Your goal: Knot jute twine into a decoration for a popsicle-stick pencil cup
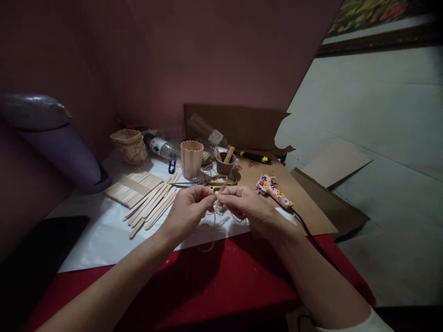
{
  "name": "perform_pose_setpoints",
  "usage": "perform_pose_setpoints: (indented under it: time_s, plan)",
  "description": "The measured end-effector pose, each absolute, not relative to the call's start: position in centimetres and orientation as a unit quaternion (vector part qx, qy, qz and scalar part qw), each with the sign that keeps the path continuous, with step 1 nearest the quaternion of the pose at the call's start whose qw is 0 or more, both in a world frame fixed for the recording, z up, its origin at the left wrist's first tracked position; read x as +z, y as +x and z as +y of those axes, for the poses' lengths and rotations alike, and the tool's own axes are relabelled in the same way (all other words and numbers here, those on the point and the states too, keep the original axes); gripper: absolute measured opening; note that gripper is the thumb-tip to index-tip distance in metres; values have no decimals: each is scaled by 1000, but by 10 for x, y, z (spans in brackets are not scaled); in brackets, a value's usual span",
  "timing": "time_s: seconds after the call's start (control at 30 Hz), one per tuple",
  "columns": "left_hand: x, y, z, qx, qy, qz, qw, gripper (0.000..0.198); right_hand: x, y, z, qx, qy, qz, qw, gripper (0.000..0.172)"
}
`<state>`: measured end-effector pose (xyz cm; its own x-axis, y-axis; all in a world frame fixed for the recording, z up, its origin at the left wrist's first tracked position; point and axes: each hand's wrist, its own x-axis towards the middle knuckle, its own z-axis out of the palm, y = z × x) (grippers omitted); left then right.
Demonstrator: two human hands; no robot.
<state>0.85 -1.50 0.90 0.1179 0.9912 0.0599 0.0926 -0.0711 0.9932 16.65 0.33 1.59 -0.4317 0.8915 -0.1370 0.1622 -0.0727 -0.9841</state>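
My left hand (194, 205) and my right hand (244, 203) meet at the fingertips near the table's front, both pinching a thin piece of twine (214, 221). Loose strands of it hang below my fingers. Just behind the hands lie scissors (221, 180) with yellowish handles, partly hidden by my fingers. To the left, loose craft sticks (152, 205) are spread beside a banded bundle of craft sticks (133, 188). A cup covered in craft sticks (192, 159) stands upright behind the scissors.
A floral glue gun (275, 190) rests on cardboard (304, 210) at right, its cord trailing forward. Behind are a utility knife (255, 157), a small pot (225, 165) holding sticks, plastic bottles (161, 146) and a second decorated pot (129, 146). A purple object (65, 147) stands left.
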Motion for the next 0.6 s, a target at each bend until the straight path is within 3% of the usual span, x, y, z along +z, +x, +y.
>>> perform_pose_setpoints:
  time_s: [0.17, 0.3, 0.6]
  plan:
    - [5, 4, -13, 507, 656, 495, 260, 7, 13, 165, 6, 589, -456, -576, 337, 25]
    - [4, 6, -18, 499, 720, 457, 157, 11, 8, 164, 8, 594, -455, -546, 378, 25]
    - [-9, 13, -28, 341, 841, 350, 231, 16, 10, 161, 7, 642, -453, -489, 379, 23]
